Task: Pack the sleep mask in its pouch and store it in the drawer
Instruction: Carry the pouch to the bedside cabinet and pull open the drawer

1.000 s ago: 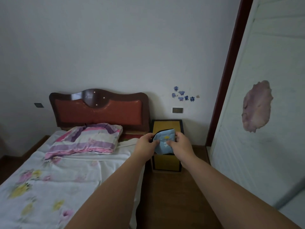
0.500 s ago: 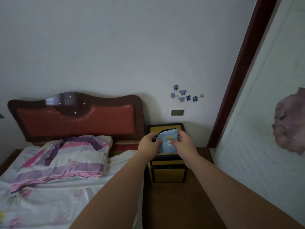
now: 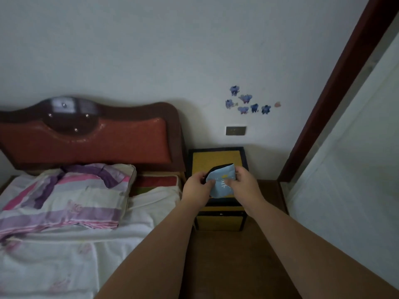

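Observation:
A light blue sleep mask with a dark edge and a small yellow mark is held in the air over the nightstand, folded between both hands. My left hand pinches its left side and my right hand grips its right side. Below them stands a yellow and black nightstand, and its drawer front is closed. No pouch can be made out apart from the blue fabric.
A bed with a white floral sheet, a striped pillow and a red padded headboard fills the left. A white door with a dark frame stands at the right. Brown wooden floor lies before the nightstand.
The view has moved closer and turned right toward the nightstand. Both hands still hold the blue mask and have shifted their fingers slightly on it.

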